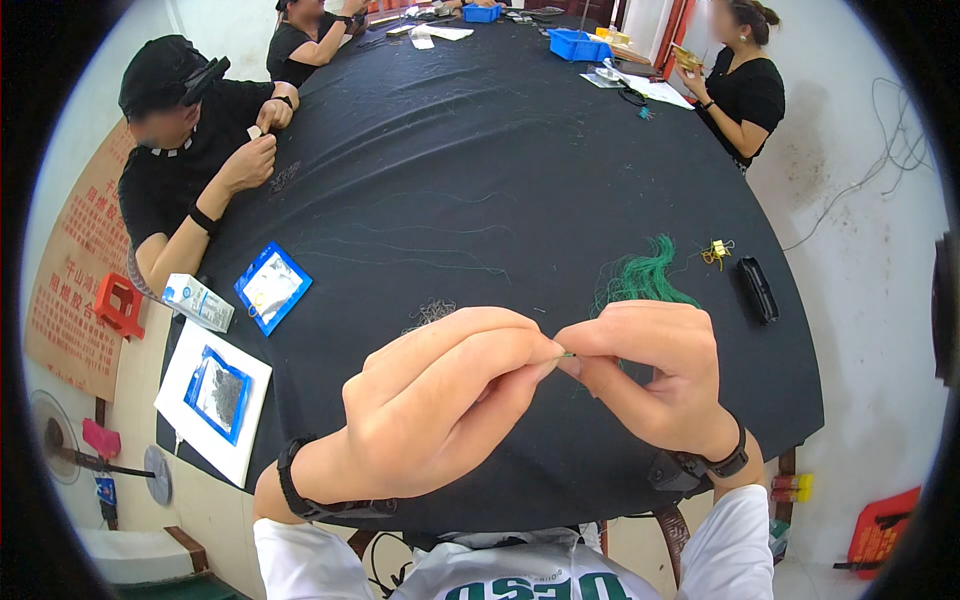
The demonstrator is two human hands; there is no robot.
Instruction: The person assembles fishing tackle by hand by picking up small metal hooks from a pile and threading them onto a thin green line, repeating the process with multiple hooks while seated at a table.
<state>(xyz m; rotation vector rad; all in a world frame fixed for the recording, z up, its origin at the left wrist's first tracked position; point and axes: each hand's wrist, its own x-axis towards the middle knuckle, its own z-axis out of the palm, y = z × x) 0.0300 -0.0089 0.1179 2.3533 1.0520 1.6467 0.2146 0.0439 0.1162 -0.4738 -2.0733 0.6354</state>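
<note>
My left hand [440, 410] and my right hand [650, 375] meet fingertip to fingertip above the near part of the table. Both pinch a tiny dark green thread-like piece [568, 355], too small to make out fully. Just beyond my right hand lies a loose bundle of green thread [655, 275], partly hidden by the knuckles. Past my left hand is a small heap of thin dark wiry bits [432, 314]. A short green snippet [540, 309] rests on the cloth between them.
On the black-covered table [400, 180] lie a yellow binder clip [717, 252], black case [757, 290], blue-edged packet [273, 288], small carton [198, 302] and white board [250, 405] bearing another packet [218, 393]. Several people sit around; blue trays [578, 45] stand far off.
</note>
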